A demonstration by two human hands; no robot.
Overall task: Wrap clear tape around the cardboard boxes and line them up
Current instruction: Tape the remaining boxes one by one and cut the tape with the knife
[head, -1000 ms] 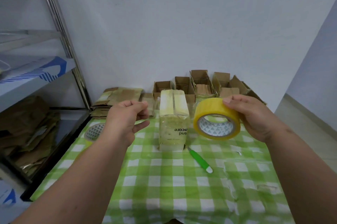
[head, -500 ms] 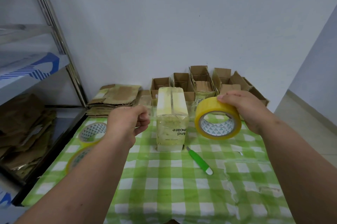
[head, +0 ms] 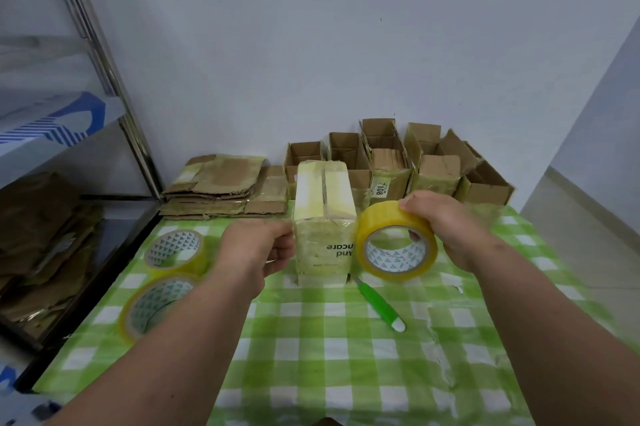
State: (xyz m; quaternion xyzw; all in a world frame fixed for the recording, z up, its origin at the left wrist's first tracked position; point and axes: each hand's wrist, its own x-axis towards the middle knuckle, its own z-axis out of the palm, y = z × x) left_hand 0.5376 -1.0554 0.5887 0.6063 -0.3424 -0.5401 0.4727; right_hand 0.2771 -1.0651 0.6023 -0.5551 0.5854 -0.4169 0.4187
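We see a tape-wrapped box [head: 323,228] standing upright near the middle of the table [head: 311,356], which is covered in a green-and-white checked cloth; its print reads upside down toward us. Our left hand [head: 258,249] sits against the box's left side with the fingers curled, though we cannot tell whether they pinch a tape end or hold nothing. Our right hand [head: 440,224] grips a roll of yellowish clear tape [head: 396,242], thumb through the core and fingers over the outer rim, holding it off the cloth just right of the box.

A green utility knife [head: 379,304] lies on the cloth in front of the box's right corner, under the held roll. Two more tape rolls [head: 175,250] [head: 156,304] lie near the table's left edge, one behind the other.

Along the far edge stands a row of open cardboard boxes [head: 388,165], side by side toward the right corner, several glossy with tape. Left of them rests a stack of flattened cardboard [head: 221,186]. A metal shelf rack [head: 104,54] stands beyond the left edge.
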